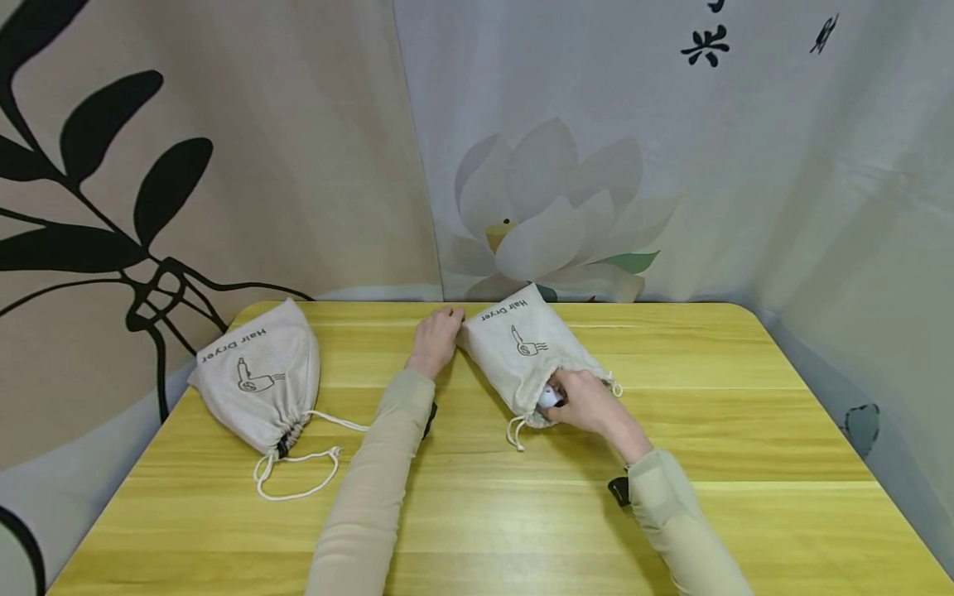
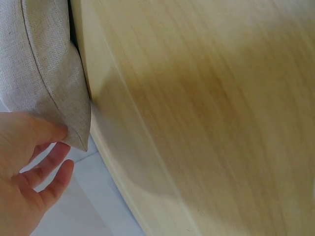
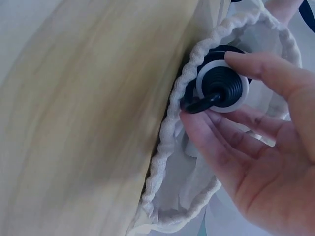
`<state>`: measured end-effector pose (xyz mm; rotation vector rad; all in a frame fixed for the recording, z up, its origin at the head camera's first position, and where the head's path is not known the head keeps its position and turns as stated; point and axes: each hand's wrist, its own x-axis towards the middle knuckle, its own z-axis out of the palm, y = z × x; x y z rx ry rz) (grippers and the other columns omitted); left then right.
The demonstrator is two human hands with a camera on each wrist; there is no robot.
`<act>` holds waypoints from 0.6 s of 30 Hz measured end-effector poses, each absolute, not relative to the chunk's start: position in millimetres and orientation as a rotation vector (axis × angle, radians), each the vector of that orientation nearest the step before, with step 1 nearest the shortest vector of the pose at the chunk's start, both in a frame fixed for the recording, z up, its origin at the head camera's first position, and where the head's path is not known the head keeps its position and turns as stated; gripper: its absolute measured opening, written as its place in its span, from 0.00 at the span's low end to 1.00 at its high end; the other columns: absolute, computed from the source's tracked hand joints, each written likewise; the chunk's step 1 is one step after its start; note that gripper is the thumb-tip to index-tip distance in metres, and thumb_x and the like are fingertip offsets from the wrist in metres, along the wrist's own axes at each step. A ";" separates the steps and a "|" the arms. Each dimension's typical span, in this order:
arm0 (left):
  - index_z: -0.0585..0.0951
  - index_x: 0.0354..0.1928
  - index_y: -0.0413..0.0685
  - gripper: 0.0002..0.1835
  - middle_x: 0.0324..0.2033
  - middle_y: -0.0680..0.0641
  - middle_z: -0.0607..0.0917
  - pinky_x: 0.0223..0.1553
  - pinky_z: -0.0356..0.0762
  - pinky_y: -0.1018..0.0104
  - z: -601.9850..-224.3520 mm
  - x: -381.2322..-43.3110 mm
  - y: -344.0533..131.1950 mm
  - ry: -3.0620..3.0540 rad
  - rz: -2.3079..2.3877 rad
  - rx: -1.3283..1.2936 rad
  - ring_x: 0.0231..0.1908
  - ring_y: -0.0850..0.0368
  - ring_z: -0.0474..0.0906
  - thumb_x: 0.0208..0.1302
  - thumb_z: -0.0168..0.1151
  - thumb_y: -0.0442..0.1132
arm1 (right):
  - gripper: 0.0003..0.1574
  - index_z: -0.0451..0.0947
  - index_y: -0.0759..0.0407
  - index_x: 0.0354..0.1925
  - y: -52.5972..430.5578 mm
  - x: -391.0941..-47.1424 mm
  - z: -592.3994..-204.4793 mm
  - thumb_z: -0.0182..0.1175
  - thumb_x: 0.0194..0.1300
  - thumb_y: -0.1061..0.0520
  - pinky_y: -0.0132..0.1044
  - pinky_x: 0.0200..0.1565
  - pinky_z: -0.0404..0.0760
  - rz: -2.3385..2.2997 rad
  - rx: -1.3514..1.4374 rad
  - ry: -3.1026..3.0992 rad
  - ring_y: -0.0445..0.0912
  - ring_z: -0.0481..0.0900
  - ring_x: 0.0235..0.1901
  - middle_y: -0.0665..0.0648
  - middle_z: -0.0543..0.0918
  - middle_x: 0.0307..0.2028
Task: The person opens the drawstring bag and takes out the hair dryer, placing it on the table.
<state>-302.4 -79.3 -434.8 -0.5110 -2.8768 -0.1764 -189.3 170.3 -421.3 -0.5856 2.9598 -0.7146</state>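
Note:
A beige drawstring bag (image 1: 514, 348), printed "Hair Dryer", lies on the table with its gathered mouth open towards the near side. At its far left corner my left hand (image 1: 438, 339) pinches the cloth; the left wrist view shows the thumb on the bag's corner (image 2: 74, 125). My right hand (image 1: 592, 403) reaches into the mouth and grips a hair dryer (image 1: 550, 396) by its end. In the right wrist view, the dryer's black ribbed cord end (image 3: 224, 83) with a white ring sits between thumb and fingers. Most of the dryer is hidden inside the cloth.
A second "Hair Dryer" bag (image 1: 261, 372) lies at the left, gathered at its neck, with a bit of black showing there. Its white cord (image 1: 298, 495) trails over the wooden table (image 1: 477, 513). A printed curtain (image 1: 313, 149) hangs behind the table's far edge.

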 end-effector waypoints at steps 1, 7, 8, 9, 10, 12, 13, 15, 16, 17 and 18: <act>0.76 0.50 0.43 0.13 0.45 0.39 0.82 0.38 0.82 0.53 -434.8 -302.3 -79.4 -2.876 -0.180 -0.511 0.41 0.42 0.80 0.65 0.52 0.26 | 0.18 0.77 0.62 0.35 171.3 -189.2 -421.3 0.71 0.46 0.57 0.36 0.33 0.78 -0.714 -0.594 2.961 0.44 0.75 0.29 0.55 0.80 0.29; 0.77 0.50 0.43 0.13 0.45 0.40 0.82 0.39 0.82 0.54 -434.8 -301.8 -79.6 -2.867 -0.194 -0.512 0.41 0.43 0.80 0.65 0.52 0.27 | 0.18 0.76 0.61 0.34 176.0 -189.5 -421.0 0.71 0.45 0.57 0.35 0.32 0.76 -0.700 -0.643 2.970 0.43 0.73 0.28 0.54 0.79 0.28; 0.77 0.50 0.43 0.13 0.45 0.40 0.82 0.39 0.82 0.54 -434.8 -301.7 -79.7 -2.868 -0.194 -0.511 0.41 0.43 0.80 0.65 0.52 0.27 | 0.18 0.76 0.61 0.34 176.7 -189.5 -420.7 0.71 0.45 0.57 0.35 0.32 0.76 -0.698 -0.649 2.971 0.43 0.73 0.28 0.54 0.79 0.28; 0.77 0.50 0.43 0.13 0.45 0.40 0.82 0.39 0.82 0.54 -434.7 -301.6 -79.7 -2.870 -0.194 -0.509 0.41 0.43 0.80 0.65 0.52 0.27 | 0.18 0.76 0.61 0.34 177.5 -189.5 -420.3 0.71 0.45 0.57 0.35 0.32 0.76 -0.694 -0.660 2.974 0.43 0.74 0.28 0.54 0.80 0.28; 0.77 0.50 0.43 0.13 0.45 0.40 0.82 0.39 0.82 0.54 -434.5 -301.3 -79.7 -2.873 -0.194 -0.507 0.41 0.43 0.80 0.65 0.53 0.27 | 0.18 0.76 0.62 0.34 178.2 -189.6 -420.2 0.71 0.45 0.57 0.35 0.32 0.76 -0.689 -0.671 2.976 0.43 0.74 0.28 0.54 0.80 0.28; 0.77 0.50 0.43 0.13 0.45 0.40 0.82 0.38 0.82 0.54 -434.0 -301.0 -79.8 -2.882 -0.195 -0.502 0.41 0.43 0.81 0.66 0.52 0.27 | 0.18 0.76 0.62 0.34 179.5 -189.8 -419.9 0.71 0.45 0.57 0.35 0.32 0.76 -0.681 -0.676 2.978 0.43 0.74 0.28 0.54 0.80 0.28; 0.77 0.50 0.43 0.13 0.45 0.40 0.82 0.38 0.82 0.54 -433.6 -300.8 -79.9 -2.886 -0.196 -0.501 0.41 0.43 0.81 0.66 0.52 0.27 | 0.18 0.76 0.62 0.35 180.1 -189.9 -419.9 0.71 0.45 0.57 0.35 0.31 0.76 -0.677 -0.677 2.979 0.43 0.74 0.28 0.54 0.80 0.28; 0.77 0.50 0.44 0.13 0.45 0.40 0.83 0.38 0.82 0.54 -433.2 -300.3 -80.0 -2.890 -0.196 -0.501 0.41 0.43 0.81 0.66 0.53 0.27 | 0.19 0.76 0.63 0.35 181.5 -189.8 -419.7 0.71 0.45 0.58 0.35 0.31 0.76 -0.667 -0.680 2.983 0.43 0.74 0.27 0.55 0.80 0.28; 0.77 0.50 0.44 0.12 0.44 0.40 0.83 0.38 0.82 0.54 -433.1 -300.2 -80.1 -2.891 -0.197 -0.503 0.41 0.43 0.81 0.66 0.53 0.27 | 0.19 0.77 0.63 0.36 182.1 -189.7 -419.7 0.71 0.45 0.58 0.34 0.31 0.76 -0.666 -0.680 2.983 0.43 0.74 0.27 0.55 0.80 0.28; 0.77 0.49 0.44 0.12 0.44 0.40 0.83 0.37 0.82 0.54 -433.0 -300.2 -80.1 -2.891 -0.198 -0.504 0.41 0.43 0.81 0.66 0.53 0.28 | 0.19 0.77 0.63 0.36 182.8 -189.6 -419.5 0.71 0.45 0.58 0.34 0.31 0.76 -0.666 -0.677 2.982 0.43 0.74 0.28 0.55 0.80 0.28; 0.77 0.49 0.44 0.12 0.44 0.40 0.83 0.37 0.82 0.54 -433.0 -300.1 -80.2 -2.890 -0.198 -0.505 0.40 0.43 0.81 0.66 0.53 0.28 | 0.20 0.77 0.63 0.37 183.4 -189.4 -419.3 0.71 0.45 0.58 0.35 0.32 0.77 -0.667 -0.675 2.981 0.43 0.75 0.28 0.55 0.81 0.29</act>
